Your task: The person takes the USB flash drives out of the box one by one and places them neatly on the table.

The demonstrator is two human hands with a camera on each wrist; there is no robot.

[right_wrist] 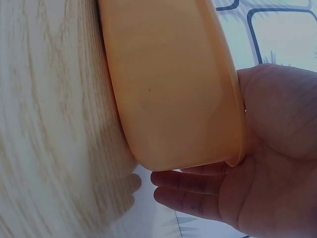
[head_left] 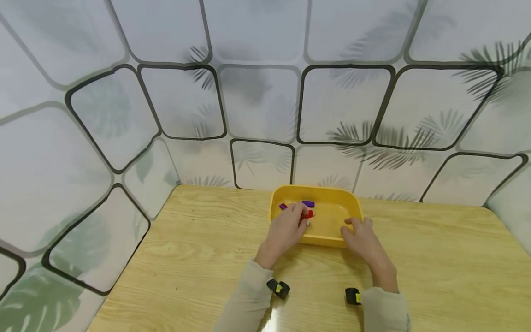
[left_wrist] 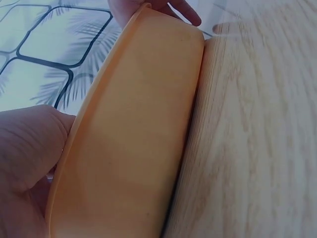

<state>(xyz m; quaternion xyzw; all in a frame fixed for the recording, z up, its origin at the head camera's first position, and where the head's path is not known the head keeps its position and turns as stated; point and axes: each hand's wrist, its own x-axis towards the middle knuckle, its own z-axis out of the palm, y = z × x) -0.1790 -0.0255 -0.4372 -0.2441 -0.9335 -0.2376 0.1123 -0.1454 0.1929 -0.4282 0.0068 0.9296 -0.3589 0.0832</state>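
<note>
A shallow yellow tray (head_left: 327, 240) sits on the wooden table, with small blocks in its left half. My left hand (head_left: 287, 226) reaches over the near left rim, its curled fingers pinching a red block (head_left: 309, 214). Beyond the fingertips lies a purple block (head_left: 308, 203), and a darker purple-red block (head_left: 283, 206) is left of them. A small white piece (head_left: 308, 223) shows beside the thumb. My right hand (head_left: 365, 240) holds the tray's near right corner, the thumb side over the rim and other fingers along the outer wall (right_wrist: 168, 89). The tray wall (left_wrist: 124, 119) hides my left fingertips in the left wrist view.
The wooden table (head_left: 199, 240) extends on both sides of the tray. A patterned curtain or wall covering (head_left: 261, 101) rises right behind the tray and along the left edge of the table. Black wrist straps (head_left: 279, 288) sit near both sleeves.
</note>
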